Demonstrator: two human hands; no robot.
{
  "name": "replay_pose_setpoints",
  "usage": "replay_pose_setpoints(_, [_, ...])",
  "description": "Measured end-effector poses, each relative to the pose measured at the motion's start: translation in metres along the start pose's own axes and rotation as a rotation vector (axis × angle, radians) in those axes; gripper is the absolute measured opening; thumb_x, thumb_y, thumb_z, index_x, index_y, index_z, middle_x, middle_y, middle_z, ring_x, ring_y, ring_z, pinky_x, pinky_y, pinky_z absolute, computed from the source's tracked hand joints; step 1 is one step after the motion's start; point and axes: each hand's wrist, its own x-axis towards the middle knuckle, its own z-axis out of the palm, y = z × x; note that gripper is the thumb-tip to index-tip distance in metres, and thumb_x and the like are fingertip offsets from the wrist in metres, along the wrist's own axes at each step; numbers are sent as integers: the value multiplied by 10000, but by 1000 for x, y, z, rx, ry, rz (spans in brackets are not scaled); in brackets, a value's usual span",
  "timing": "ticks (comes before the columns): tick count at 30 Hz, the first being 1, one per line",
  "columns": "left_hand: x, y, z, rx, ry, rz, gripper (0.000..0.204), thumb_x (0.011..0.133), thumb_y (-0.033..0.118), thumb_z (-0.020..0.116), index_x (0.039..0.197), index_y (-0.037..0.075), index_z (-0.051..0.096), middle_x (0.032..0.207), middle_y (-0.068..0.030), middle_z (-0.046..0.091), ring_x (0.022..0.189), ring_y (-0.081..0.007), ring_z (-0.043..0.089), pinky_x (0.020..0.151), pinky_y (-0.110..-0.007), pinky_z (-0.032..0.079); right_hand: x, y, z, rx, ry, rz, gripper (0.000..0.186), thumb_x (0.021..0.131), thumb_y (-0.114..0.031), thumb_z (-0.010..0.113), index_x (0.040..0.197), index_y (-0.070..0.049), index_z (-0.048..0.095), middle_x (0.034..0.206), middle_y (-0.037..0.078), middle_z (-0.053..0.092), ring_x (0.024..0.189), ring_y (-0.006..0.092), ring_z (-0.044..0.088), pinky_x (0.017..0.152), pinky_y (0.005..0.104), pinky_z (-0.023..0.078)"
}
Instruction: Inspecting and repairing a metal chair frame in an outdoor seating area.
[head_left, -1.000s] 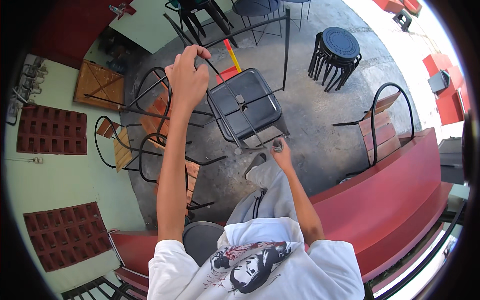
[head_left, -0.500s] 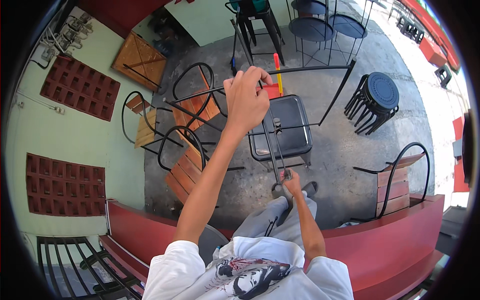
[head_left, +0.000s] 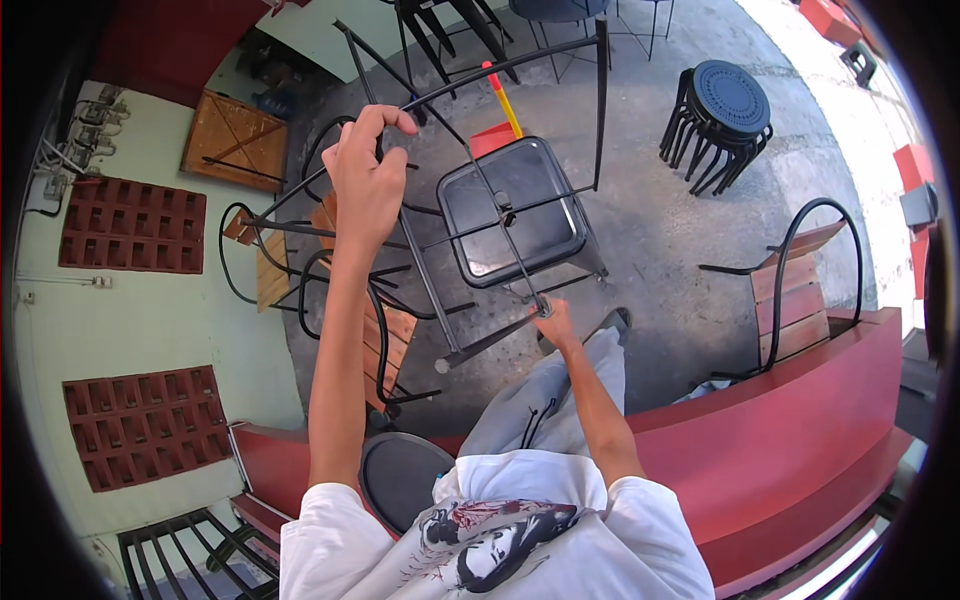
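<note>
While both arms reach forward, a black metal frame [head_left: 505,212] of thin crossed bars is held tilted in front of the body, over the grey floor [head_left: 655,255]. Left hand [head_left: 366,182]: fingers curled round an upper bar. Right hand [head_left: 554,323]: clamped on the frame lower down, near a bar end. Beyond the crossing: a black square-topped stool [head_left: 538,182], then a red dustpan [head_left: 490,138]. Farther right: stacked round stools [head_left: 731,98]. Whether the frame touches the floor: cannot tell.

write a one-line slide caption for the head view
Left hand and right hand grip a black frame over a grey floor, with stacked round stools at upper right.
</note>
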Motion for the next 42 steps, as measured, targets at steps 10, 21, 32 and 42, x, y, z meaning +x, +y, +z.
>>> replay_pose_setpoints(10, [-7,-6,-7,1,-6,38,237,752,62,535,968,127,606,1013,26,615,895,-177,515,946,-348,290,-54,57,-49,-436,-90,371,469,692,-212,781,1054,34,612,964,290,696,980,457,666,819,491,538])
replay_pose_setpoints(21, [1,-19,-51,-278,-217,-23,386,868,79,549,1249,41,597,1427,-81,558,1138,-267,587,1001,-355,448,41,-157,-123,108,92,199,275,774,-89,767,1037,-20,725,793,-34,653,712,76,574,675,275,480])
replay_pose_setpoints(32, [10,-36,-39,-182,-207,154,431,889,-44,437,1264,27,636,1471,-104,533,1369,-369,479,1064,-387,440,159,-396,-30,795,-305,-142,305,971,-9,538,1276,-9,544,1151,59,639,1052,139,617,909,288,488])
replay_pose_setpoints(42, [5,-23,-37,-91,-195,48,582,815,-95,428,1320,99,642,1510,-61,498,1446,-332,380,1107,-450,409,78,-402,-86,665,-498,-57,551,933,48,559,1469,21,435,1283,72,602,1176,130,566,1019,283,437])
